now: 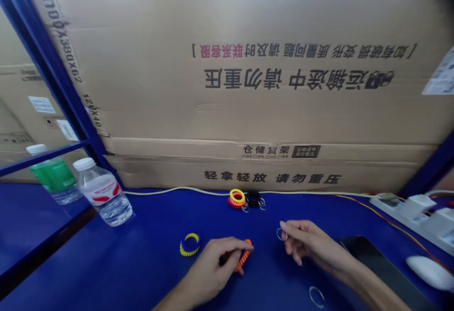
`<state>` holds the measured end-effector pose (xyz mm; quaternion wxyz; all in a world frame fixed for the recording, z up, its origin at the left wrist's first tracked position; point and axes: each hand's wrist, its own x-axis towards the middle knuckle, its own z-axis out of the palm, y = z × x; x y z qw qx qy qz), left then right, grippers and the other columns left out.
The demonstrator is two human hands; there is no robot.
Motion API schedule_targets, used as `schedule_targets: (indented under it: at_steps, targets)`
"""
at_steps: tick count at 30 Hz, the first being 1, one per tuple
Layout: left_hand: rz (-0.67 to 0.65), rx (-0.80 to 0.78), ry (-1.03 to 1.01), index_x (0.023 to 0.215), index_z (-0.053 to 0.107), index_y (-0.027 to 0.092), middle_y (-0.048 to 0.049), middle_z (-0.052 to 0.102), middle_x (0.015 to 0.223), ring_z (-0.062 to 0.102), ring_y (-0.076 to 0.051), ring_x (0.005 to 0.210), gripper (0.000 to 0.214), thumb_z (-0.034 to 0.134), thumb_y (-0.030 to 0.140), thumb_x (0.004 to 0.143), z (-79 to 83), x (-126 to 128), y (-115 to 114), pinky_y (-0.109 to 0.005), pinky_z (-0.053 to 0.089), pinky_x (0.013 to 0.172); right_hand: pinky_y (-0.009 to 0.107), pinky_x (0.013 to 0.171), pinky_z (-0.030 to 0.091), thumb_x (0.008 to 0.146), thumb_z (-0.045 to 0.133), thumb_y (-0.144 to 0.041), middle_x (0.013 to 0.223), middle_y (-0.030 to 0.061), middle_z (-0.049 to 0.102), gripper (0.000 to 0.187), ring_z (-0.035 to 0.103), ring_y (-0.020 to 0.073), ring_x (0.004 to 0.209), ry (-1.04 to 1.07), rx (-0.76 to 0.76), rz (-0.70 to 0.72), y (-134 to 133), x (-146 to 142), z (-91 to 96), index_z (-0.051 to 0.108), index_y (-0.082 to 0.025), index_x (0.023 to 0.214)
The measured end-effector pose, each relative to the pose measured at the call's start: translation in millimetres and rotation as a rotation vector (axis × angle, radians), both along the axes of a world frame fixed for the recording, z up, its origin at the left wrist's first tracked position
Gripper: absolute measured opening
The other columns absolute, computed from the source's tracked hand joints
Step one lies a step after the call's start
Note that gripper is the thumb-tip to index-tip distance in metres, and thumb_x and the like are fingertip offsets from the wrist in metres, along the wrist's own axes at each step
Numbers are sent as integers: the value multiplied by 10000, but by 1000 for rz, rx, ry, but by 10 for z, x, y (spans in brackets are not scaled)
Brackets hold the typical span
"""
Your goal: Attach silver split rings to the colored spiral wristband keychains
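Observation:
My left hand (213, 263) grips an orange spiral coil keychain band (243, 255) at the fingertips, near the middle of the blue tabletop (152, 273). My right hand (305, 244) pinches a thin metal split ring (282, 234) between its fingers, a short way right of the orange coil. A blue and yellow spiral coil (190, 244) lies left of my left hand. Farther off, an orange and yellow coil stack (237, 198) sits beside a black coil (254, 199), both with metal rings. Another loose metal ring (316, 297) lies below my right hand.
Large printed cardboard boxes (248, 102) stand along the back, behind a white cable (198, 191). Two water bottles (102, 192) stand at the left by a blue metal shelf frame (56, 84). A black tablet (379, 268), white mouse (429, 272) and power strip (411, 216) lie at the right.

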<state>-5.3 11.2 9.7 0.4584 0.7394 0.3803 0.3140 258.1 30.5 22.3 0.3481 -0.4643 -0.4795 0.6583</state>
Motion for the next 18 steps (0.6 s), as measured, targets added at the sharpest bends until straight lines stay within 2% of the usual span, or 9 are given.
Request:
schedule_targets:
  at_steps: [4, 7, 12, 18]
  targets:
    - [72, -151, -81, 1152, 600, 213, -74, 656, 1128, 681, -128, 673, 289, 597, 260, 868, -74, 13, 31, -248, 539, 671, 193, 481, 373, 828, 654, -487, 607, -8, 590, 371, 472, 64, 474, 92, 29, -3, -19, -75, -72, 653, -121, 769]
    - [135, -198, -96, 1073, 579, 192, -83, 677, 1092, 655, -106, 617, 294, 674, 258, 803, -68, 29, 35, -210, 512, 608, 201, 509, 381, 802, 705, -436, 645, 0, 599, 320, 486, 69, 505, 158, 7, -17, -46, -147, -105, 674, -117, 787]
    - [161, -162, -61, 1010, 604, 172, -69, 708, 1000, 636, -99, 599, 252, 686, 268, 792, -2, 67, -7, -196, 482, 598, 193, 512, 385, 739, 783, -342, 642, -10, 595, 250, 493, 66, 513, 274, -32, -39, -99, -263, -129, 649, -131, 727]
    - [119, -76, -65, 1024, 641, 186, -46, 720, 977, 647, -113, 651, 219, 671, 239, 814, 0, 102, -42, -193, 492, 634, 221, 556, 442, 800, 727, -354, 700, 31, 653, 257, 551, 88, 545, 295, -26, 27, -186, -406, -164, 620, -130, 734]
